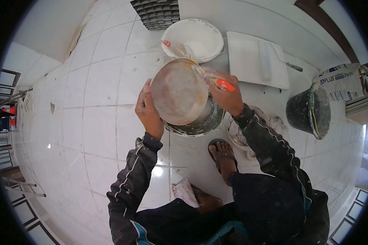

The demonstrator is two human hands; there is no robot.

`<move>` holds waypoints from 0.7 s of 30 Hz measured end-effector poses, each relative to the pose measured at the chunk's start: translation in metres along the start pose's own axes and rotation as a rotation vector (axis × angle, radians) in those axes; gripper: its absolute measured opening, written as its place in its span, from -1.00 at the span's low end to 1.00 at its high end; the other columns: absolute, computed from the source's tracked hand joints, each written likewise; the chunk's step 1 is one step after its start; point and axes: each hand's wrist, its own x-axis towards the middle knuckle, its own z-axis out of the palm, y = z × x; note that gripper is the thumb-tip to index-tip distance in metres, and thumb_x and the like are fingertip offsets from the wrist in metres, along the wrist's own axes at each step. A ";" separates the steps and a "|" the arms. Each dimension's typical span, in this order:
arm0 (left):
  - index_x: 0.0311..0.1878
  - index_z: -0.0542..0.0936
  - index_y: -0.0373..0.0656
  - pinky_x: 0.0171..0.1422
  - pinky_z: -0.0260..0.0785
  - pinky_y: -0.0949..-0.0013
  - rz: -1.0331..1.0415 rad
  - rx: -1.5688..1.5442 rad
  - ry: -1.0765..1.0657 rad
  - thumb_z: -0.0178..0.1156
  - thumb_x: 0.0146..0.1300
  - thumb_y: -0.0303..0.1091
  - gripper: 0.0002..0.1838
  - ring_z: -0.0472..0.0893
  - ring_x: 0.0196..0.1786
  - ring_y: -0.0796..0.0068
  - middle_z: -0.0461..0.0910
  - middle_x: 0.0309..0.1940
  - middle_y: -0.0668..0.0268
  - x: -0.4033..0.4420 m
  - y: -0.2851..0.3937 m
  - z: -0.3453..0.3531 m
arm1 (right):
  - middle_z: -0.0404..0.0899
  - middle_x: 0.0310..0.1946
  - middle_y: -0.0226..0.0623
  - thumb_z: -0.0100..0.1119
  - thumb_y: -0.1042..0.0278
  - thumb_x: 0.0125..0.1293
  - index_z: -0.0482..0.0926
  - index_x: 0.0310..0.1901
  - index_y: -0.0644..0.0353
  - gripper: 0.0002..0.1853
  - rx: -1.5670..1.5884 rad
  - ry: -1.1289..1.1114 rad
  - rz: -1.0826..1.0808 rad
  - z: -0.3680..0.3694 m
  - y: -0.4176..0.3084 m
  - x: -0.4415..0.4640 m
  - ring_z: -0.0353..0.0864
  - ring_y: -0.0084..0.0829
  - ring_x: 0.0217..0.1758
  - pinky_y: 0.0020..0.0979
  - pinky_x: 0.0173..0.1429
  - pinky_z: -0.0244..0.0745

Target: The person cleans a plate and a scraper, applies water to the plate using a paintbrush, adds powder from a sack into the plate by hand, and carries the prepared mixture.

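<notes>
Whitish tub (178,92) held over dark bucket (192,131), likely so drips land inside. Left hand (148,109) fingers grip its left edge, seemingly steadying; right hand (230,99) fingers closed round brush (225,85), bristles at far-right rim.

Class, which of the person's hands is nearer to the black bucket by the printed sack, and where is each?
Right. The right hand is left of the black bucket, apart from it; the left hand is on the same side, farther away.

Room under renovation: tiled floor (104,139), paint tray (249,61), plaster-smeared buckets (308,110)
</notes>
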 end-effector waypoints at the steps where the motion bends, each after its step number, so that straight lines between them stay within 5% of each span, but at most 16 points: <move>1: 0.20 0.50 -0.39 0.31 0.26 0.40 0.000 -0.001 0.000 0.01 0.48 -0.14 -0.52 0.48 0.16 0.46 0.54 0.14 0.14 0.002 0.000 -0.004 | 0.69 -0.32 -0.12 0.17 0.51 0.17 0.64 -0.14 0.31 -0.78 -0.001 0.000 0.000 -0.003 0.000 -0.008 0.68 -0.29 -0.35 -0.41 -0.14 0.55; 6: 0.18 0.52 -0.37 0.30 0.28 0.39 0.050 0.065 -0.009 0.03 0.46 -0.15 -0.54 0.49 0.16 0.45 0.56 0.11 0.17 0.005 -0.013 -0.007 | 0.70 -0.32 -0.13 0.22 0.51 0.14 0.64 -0.12 0.30 -0.76 0.113 -0.396 -0.013 0.009 -0.013 -0.045 0.67 -0.38 -0.34 -0.40 -0.16 0.55; 10: 0.14 0.58 -0.29 0.26 0.31 0.40 0.063 0.290 -0.088 0.07 0.45 -0.17 -0.60 0.52 0.11 0.46 0.61 0.04 0.16 -0.011 -0.018 0.005 | 0.69 -0.36 -0.21 0.24 0.49 0.16 0.65 -0.14 0.30 -0.78 0.165 -0.316 -0.018 0.020 -0.019 -0.029 0.64 -0.45 -0.36 -0.44 -0.20 0.54; 15: 0.13 0.58 -0.31 0.23 0.33 0.41 0.035 0.170 -0.060 0.07 0.44 -0.14 -0.58 0.52 0.09 0.47 0.61 0.03 0.18 -0.009 -0.022 -0.007 | 0.67 -0.37 -0.28 0.22 0.50 0.18 0.64 -0.18 0.30 -0.83 0.177 -0.021 0.192 0.000 -0.017 -0.006 0.60 -0.56 -0.38 -0.51 -0.23 0.52; 16: 0.14 0.57 -0.31 0.23 0.33 0.41 0.039 0.172 -0.022 0.07 0.44 -0.14 -0.57 0.52 0.09 0.47 0.60 0.04 0.18 -0.008 -0.010 -0.006 | 0.69 -0.36 -0.27 0.18 0.53 0.18 0.64 -0.17 0.32 -0.82 -0.037 -0.082 0.005 -0.006 -0.012 -0.008 0.61 -0.57 -0.38 -0.50 -0.21 0.53; 21: 0.16 0.56 -0.31 0.22 0.35 0.39 0.105 0.235 0.009 0.13 0.42 -0.16 -0.57 0.53 0.08 0.50 0.59 0.07 0.19 0.005 -0.010 -0.019 | 0.68 -0.35 -0.18 0.20 0.46 0.15 0.64 -0.19 0.28 -0.81 -0.064 -0.300 0.062 -0.012 -0.011 -0.037 0.64 -0.48 -0.38 -0.45 -0.20 0.54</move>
